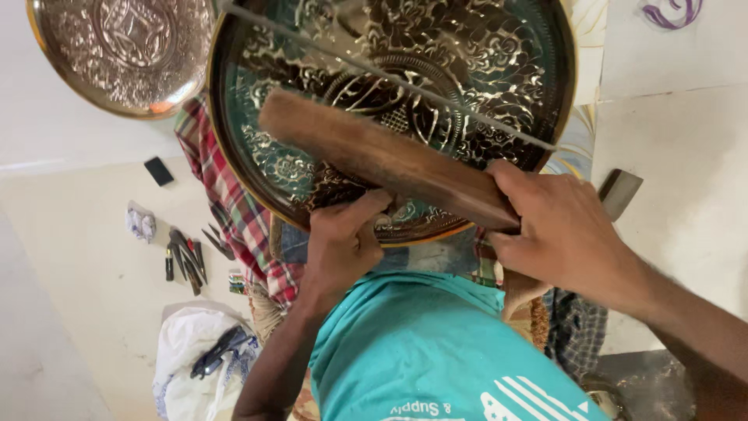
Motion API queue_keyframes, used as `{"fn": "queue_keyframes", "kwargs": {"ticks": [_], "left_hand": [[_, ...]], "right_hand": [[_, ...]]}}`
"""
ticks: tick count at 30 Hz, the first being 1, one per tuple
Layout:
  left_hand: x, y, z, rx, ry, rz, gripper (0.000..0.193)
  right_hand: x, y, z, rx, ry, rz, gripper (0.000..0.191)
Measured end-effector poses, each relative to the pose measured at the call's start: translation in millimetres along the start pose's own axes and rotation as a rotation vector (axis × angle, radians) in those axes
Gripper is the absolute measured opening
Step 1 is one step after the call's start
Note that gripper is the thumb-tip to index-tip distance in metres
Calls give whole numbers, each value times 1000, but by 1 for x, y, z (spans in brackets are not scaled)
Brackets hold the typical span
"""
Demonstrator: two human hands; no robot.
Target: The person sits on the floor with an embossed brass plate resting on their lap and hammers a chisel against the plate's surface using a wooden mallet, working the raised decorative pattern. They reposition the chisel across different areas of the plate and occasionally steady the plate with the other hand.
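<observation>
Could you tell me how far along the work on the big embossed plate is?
The large plate already carries a full floral relief. The right hand grips a wooden mallet laid across it, and the left hand steadies the rim. A second embossed plate lies beside it. What remains cannot be told.

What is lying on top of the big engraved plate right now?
A brown wooden block lies across the big engraved plate, gripped by the right hand; the left hand presses the rim. The engraving beneath the block is hidden.
</observation>
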State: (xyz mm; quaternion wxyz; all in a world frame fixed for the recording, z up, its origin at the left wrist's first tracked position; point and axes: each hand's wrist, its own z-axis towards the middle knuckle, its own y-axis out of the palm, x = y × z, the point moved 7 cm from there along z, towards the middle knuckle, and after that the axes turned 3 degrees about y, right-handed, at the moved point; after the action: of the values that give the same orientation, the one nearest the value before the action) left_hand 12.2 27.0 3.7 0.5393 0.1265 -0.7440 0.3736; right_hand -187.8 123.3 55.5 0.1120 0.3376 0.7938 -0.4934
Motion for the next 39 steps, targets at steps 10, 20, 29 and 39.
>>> {"fn": "queue_keyframes", "kwargs": {"ticks": [10,20,29,39], "left_hand": [[6,-3,-2,162,104,-133,41],[8,-1,-1,131,90,-159,36],[8,-14,-2,162,-11,-467,33],[13,-9,6,45,129,-209,34]], "right_hand": [[-5,-16,7,-12,111,77,33],[-23,-21,10,9,-36,-71,44],[-4,-31,-1,77,179,271,31],[-4,-27,-1,144,55,213,32]]}}
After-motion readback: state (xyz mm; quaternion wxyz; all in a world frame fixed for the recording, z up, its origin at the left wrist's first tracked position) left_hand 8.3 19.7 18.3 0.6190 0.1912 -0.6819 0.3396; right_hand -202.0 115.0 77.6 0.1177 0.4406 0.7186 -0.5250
